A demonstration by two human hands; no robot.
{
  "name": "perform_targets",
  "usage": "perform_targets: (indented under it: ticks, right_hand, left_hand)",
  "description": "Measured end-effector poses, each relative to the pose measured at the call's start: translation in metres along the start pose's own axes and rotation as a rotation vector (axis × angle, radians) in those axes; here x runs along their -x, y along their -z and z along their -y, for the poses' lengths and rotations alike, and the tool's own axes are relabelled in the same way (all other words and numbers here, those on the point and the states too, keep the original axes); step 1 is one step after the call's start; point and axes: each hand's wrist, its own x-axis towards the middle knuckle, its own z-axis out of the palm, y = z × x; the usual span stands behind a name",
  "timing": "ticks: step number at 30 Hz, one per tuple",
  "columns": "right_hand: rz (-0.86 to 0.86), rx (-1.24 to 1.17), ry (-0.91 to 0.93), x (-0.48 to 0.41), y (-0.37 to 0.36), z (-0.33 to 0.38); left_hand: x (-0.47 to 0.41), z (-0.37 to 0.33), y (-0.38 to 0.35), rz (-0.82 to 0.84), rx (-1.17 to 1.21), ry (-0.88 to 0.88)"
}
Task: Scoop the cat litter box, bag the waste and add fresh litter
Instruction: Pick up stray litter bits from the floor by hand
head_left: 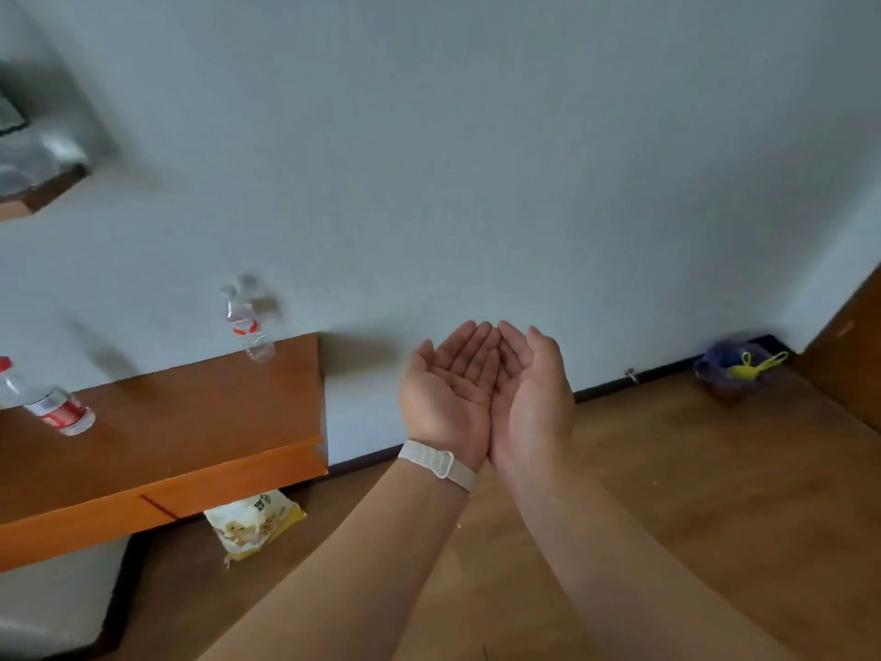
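Note:
My left hand (448, 388) and my right hand (534, 393) are held side by side, palms up and fingers straight, with nothing in them. A white band wraps my left wrist. Far right, in the corner of the floor by the wall, stands a small blue litter box (715, 374) with a yellow scoop (753, 366) lying across it. A yellow and white bag (252, 524) lies on the floor under the desk's edge, left of my arms.
An orange wooden desk (190, 436) fills the left side and carries two clear water bottles (248, 322) with red labels. The white wall is straight ahead. A wooden panel (848, 364) rises at the far right. The floor is wood.

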Motion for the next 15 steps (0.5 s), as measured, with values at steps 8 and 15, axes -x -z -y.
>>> perform_targets:
  ticks: [8, 15]
  right_hand:
    - [-0.154, -0.006, 0.159, -0.044, 0.038, 0.062]
    - [-0.268, 0.004, 0.277, -0.121, 0.042, 0.086]
  left_hand:
    - [-0.044, 0.072, -0.038, 0.053, -0.068, 0.215]
    - [-0.123, 0.101, -0.066, 0.062, -0.091, 0.366]
